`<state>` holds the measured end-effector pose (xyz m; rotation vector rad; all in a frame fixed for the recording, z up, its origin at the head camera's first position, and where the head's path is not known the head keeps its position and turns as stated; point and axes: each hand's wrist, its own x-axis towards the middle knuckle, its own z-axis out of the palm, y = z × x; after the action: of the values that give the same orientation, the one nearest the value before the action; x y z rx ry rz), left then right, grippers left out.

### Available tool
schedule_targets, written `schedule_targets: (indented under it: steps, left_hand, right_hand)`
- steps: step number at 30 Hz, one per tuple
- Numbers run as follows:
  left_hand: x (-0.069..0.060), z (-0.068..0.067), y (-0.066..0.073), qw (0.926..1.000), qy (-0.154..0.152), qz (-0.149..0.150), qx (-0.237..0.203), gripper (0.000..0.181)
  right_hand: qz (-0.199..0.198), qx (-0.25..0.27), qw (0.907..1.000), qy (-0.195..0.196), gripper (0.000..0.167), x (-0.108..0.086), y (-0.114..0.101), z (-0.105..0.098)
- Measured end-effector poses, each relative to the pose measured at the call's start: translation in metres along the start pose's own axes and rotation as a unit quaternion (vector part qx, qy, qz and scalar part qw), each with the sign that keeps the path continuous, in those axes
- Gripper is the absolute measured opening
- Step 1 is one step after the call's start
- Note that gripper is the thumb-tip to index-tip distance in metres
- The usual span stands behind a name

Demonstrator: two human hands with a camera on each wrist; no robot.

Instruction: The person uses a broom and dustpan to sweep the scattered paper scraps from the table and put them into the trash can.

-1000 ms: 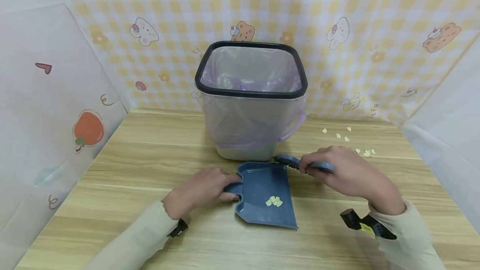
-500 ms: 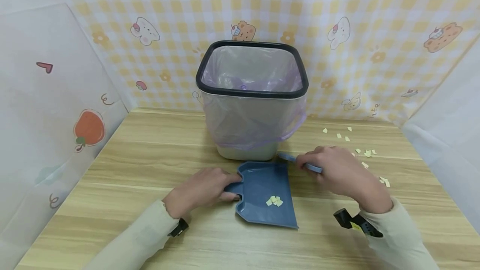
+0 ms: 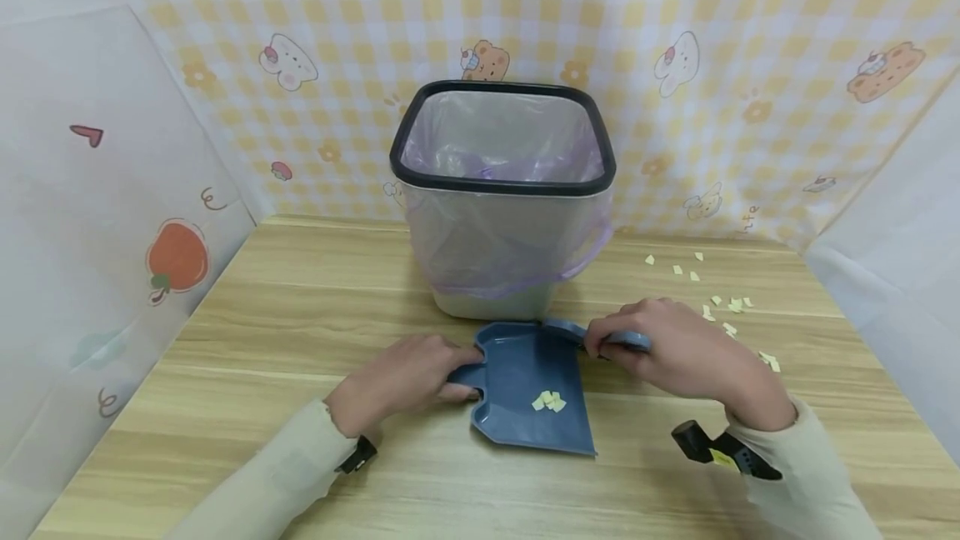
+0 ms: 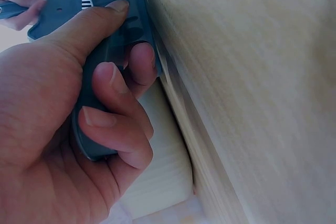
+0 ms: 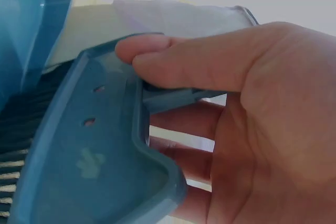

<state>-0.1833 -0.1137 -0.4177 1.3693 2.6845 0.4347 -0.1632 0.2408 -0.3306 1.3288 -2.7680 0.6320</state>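
My left hand grips the short handle of a blue-grey dustpan that lies on the table. In the left wrist view, its thumb presses on top while the fingers curl round the handle. A few pale yellow paper scraps lie in the pan near its front lip. My right hand holds a matching small hand brush, whose head is at the pan's far right corner. The right wrist view shows thumb and fingers round the brush's handle, with dark bristles facing the dustpan.
A light bin with a black rim and a clear purplish liner stands right behind the dustpan. Several loose scraps are scattered over the table's right rear. A checked cloth hangs behind; white sheets border both sides.
The right hand first shifted the brush slightly away and rightward, then came back left so its head meets the pan's corner. The left hand, dustpan and scraps in it stay put.
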Motion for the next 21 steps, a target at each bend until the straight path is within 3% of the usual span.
schedule_targets:
  steps: [6,14,21]
  left_hand:
    - [0.000,0.000,-0.001,1.0000,0.000,0.001,-0.008,0.028]
    - [0.002,-0.001,-0.001,0.9999,-0.005,-0.002,-0.011,0.030]
    - [0.001,0.001,-0.002,0.9999,-0.001,0.005,-0.011,0.031]
  right_hand:
    - [-0.022,0.038,0.9986,0.027,0.032,-0.007,0.004,-0.009]
    - [-0.006,-0.019,0.9976,0.066,0.036,-0.012,0.009,-0.014]
    - [0.010,-0.035,0.9974,0.062,0.034,-0.010,0.012,-0.012]
